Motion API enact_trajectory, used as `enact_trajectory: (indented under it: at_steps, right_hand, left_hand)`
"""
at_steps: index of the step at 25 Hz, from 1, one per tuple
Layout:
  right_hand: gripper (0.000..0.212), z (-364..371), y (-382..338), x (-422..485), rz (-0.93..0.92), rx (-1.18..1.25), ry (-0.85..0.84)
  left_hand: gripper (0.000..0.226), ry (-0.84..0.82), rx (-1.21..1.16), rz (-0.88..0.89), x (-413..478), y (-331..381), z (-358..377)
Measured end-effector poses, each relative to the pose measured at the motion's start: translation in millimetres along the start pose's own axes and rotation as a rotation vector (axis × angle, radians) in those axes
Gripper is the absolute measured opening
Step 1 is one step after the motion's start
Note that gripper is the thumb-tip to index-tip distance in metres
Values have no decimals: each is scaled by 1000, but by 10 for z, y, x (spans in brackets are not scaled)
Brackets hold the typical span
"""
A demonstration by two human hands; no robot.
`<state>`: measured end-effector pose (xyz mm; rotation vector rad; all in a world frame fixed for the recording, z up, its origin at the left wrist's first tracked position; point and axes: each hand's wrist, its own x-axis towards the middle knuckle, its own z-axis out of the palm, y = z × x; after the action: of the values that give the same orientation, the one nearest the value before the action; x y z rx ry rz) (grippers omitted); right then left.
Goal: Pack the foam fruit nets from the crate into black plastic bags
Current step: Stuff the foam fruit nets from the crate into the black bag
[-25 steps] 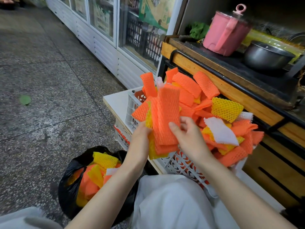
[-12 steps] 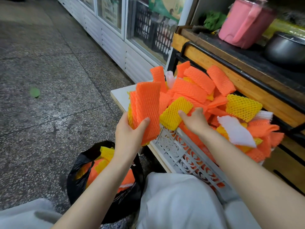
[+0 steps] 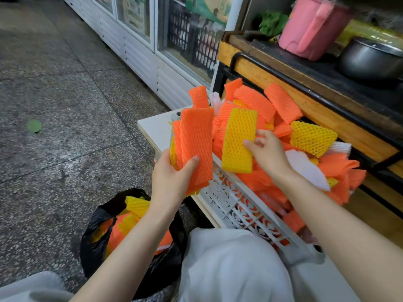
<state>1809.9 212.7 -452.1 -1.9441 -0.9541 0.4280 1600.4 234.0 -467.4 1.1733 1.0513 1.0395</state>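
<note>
Your left hand [image 3: 172,179] grips a flat stack of orange foam mesh fruit nets [image 3: 197,147] near its lower end. The thumb lies across the front and the other fingers curl behind, out of sight. Your right hand [image 3: 270,153] pinches one yellow foam mesh net [image 3: 238,140] by its right edge between thumb and fingers [image 3: 261,134], holding it upright above the near rim of the white lattice plastic crate [image 3: 235,208]. A heap of orange, yellow and white nets [image 3: 257,101] overfills that crate, which stands on a low white tabletop [image 3: 152,129]. More nets lie in the open black plastic bag [image 3: 96,227] on the floor below your left forearm. Expect the nets to be very light, soft and springy. They probably compress under a firm grip, and a loosely held stack is likely to fan out or shed pieces, so clamp it across the middle. Hidden from view are the number of nets in the stack, the crate's depth beneath the heap, and the bag's right side behind your forearm.
</note>
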Motion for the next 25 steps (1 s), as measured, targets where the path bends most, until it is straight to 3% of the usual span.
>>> enact_trajectory:
  at_steps: [2,4,7,10,19,22,25]
  right_hand:
    - [41,-419,-5,-23,-68,-76,86]
    - [45,-856,135,-8,-23,-193,142]
    - [51,-1260,442,-19,143,-352,111]
    - [73,-1312,741,-25,216,-448,24]
    - [86,-1017,717,-270,260,-322,-155]
    - [79,-864,626,-413,215,-245,-108]
    - [70,-889,490,-474,172,-191,-41]
  left_hand:
    - [37,-28,1,19,-22,37,129]
    - [36,-40,-3,42,-54,57,295]
    - [21,-47,10,74,-107,70,532]
    - [18,-84,35,80,-163,77,715]
    - [26,-127,107,89,-244,43,889]
    - [18,-148,119,82,-299,16,904]
    - [26,-139,71,73,-266,23,860]
